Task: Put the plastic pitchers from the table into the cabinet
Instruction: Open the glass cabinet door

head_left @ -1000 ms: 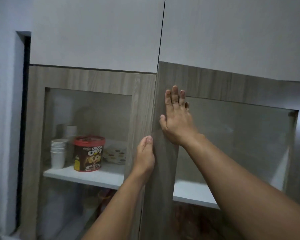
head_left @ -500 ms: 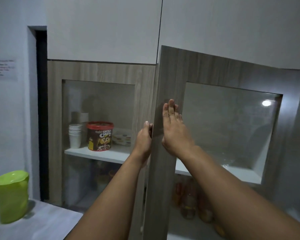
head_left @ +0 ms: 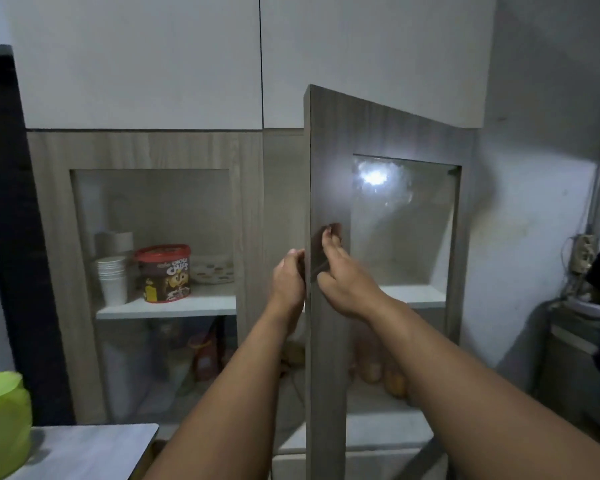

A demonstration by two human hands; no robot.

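Note:
A lime-green plastic pitcher (head_left: 2, 424) stands on the grey table (head_left: 84, 452) at the lower left. The wood-grain cabinet has a right glass door (head_left: 329, 161) swung out toward me, edge-on in the middle of the view. My left hand (head_left: 288, 278) curls around the door's free edge from the left. My right hand (head_left: 343, 275) lies against the door's front frame, fingers pointing up, thumb near the edge. Behind the door the white shelf (head_left: 413, 294) looks bare.
The left glass door (head_left: 146, 154) is closed; behind it stand stacked white cups (head_left: 112, 278), a red-lidded Choco Chips tub (head_left: 165, 273) and a dotted bowl (head_left: 212, 270). Bottles and jars sit on the lower shelf. A cluttered unit (head_left: 575, 327) stands at the right.
The right door has swung from nearly closed to wide open, both hands staying on its edge. The view has pulled back and down, bringing the green pitcher and the table into sight.

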